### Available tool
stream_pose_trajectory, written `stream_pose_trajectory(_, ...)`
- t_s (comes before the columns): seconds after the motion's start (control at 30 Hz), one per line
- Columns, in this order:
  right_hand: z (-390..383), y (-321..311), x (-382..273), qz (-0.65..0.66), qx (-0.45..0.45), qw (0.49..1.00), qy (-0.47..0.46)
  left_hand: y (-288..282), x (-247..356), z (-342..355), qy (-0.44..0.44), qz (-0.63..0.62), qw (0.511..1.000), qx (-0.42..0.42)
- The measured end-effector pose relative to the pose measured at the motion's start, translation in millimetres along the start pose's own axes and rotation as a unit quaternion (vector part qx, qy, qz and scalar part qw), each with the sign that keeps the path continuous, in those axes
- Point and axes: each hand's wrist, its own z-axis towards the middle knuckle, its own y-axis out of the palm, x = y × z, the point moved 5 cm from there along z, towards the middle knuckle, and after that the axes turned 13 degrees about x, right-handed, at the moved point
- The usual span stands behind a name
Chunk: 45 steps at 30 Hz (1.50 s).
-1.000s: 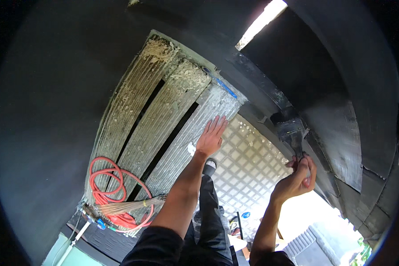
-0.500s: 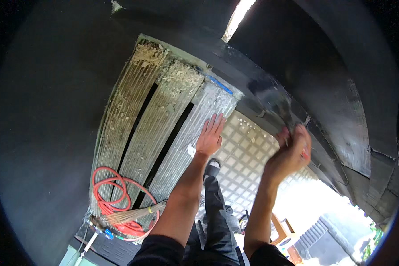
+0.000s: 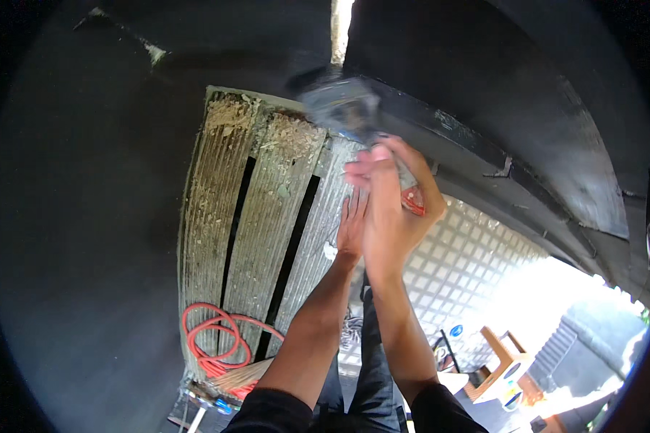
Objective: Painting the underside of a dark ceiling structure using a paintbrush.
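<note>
Paintbrush (image 3: 344, 107) blurred; right hand (image 3: 399, 206) partly hides left hand (image 3: 350, 234).

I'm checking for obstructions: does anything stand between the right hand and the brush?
Nothing visible does: the right hand grips the brush directly by its handle, and the brush's motion-blurred head extends beyond the hand.

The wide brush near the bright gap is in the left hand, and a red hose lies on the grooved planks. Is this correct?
Wrong hand: in the head view, the wide brush near the bright gap is in the right hand, and a red hose lies on the grooved planks.
</note>
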Motion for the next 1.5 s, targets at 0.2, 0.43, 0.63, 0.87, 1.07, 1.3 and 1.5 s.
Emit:
stream_pose_trajectory(0.2,19,-103,-13,-0.133,0.198,0.949,-0.205,-1,-8,-1,0.015,-0.096,0.991,0.096)
stream_pose_trajectory(0.43,6,-158,-51,-0.128,0.378,0.888,-0.229,-2,-11,-1,0.008,-0.084,0.993,0.088)
stream_pose_trajectory(0.63,2,-78,-5,-0.083,0.273,0.927,-0.243,8,-6,2,0.008,-0.083,0.994,0.075)
stream_pose_trajectory(0.87,-9,24,28,-0.119,0.145,0.933,-0.306,10,-5,2,-0.012,-0.155,0.983,0.093)
stream_pose_trajectory(1.07,-26,50,30,-0.001,0.005,0.989,-0.147,-7,-9,-2,0.015,-0.065,0.994,0.085)
stream_pose_trajectory(1.3,-5,12,20,-0.048,-0.025,0.983,-0.176,-4,-26,-4,0.001,-0.064,0.995,0.082)
stream_pose_trajectory(1.5,4,-83,13,-0.135,0.231,0.93,-0.253,13,-1,-1,0.006,-0.092,0.993,0.073)
